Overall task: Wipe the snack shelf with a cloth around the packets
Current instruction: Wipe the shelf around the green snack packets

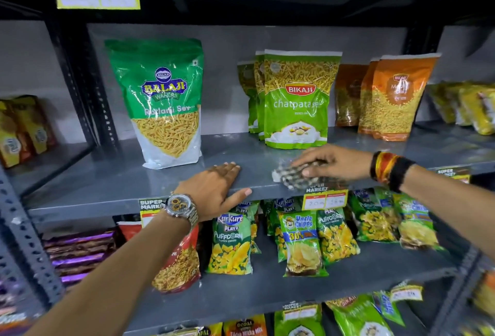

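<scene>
- Fingers of the right hand lie spread and flat, pressing the checked cloth onto the grey shelf at its front edge, just before the Bikaji packet.
- Left hand rests open on the shelf lip — fingers together, holding nothing.
- Progress looks partial, by my guess: the strip near the Balaji packet and behind the packets seems undone.
- Cloth lies bunched, long axis along the shelf edge — left to right.

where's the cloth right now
Under the right hand, the cloth lies on the grey shelf's front edge, right of centre, before the Bikaji packet.
</scene>
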`<state>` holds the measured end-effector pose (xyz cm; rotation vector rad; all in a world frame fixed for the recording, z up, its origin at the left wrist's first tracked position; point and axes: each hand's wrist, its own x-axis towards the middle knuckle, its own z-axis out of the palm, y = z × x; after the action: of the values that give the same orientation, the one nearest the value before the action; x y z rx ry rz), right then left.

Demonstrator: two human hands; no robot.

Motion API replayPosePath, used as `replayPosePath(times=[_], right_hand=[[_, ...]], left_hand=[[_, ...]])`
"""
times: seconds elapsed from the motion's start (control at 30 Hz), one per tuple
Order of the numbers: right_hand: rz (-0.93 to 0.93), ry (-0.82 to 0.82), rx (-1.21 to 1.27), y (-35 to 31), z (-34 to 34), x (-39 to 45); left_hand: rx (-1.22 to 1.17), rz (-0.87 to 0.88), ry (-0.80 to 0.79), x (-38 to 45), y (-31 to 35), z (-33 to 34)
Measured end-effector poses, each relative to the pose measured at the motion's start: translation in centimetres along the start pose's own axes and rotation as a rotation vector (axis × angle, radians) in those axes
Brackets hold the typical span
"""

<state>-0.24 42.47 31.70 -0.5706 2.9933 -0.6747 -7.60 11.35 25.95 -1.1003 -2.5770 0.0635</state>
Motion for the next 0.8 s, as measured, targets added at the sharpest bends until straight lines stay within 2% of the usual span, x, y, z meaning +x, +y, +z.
replayPosePath(times=[0.13,0.2,0.3,0.43,0.57,0.67,0.8], right_hand=[[0.120,0.364,0.105,2.9,-2.8,1.7],[0.156,0.434,0.017,4.4,-3.1,2.9],[0.164,0.455,-0.107,6.1,-2.5,4.3],[0.122,0.391,-0.199,8.2,-1.6,5.3],[0.121,0.284,-0.085,9.7,-1.7,5.0],[-0.005,0.184,-0.034,9.7,-2.0,2.5],[-0.190,0.015,0.005,9.6,-3.3,-3.3]], left_hand=[[-0.027,0.003,-0.003,0.1,-0.4,0.1],[-0.030,-0.005,-0.002,0.2,0.2,-0.1],[-0.012,0.002,0.023,0.8,2.3,-0.5],[0.003,-0.001,0.005,3.0,6.0,-0.6],[-0.012,-0.049,-0.007,4.6,8.3,0.0],[-0.007,-0.099,0.017,4.8,8.4,0.6],[-0.011,-0.091,-0.027,4.9,8.4,0.6]])
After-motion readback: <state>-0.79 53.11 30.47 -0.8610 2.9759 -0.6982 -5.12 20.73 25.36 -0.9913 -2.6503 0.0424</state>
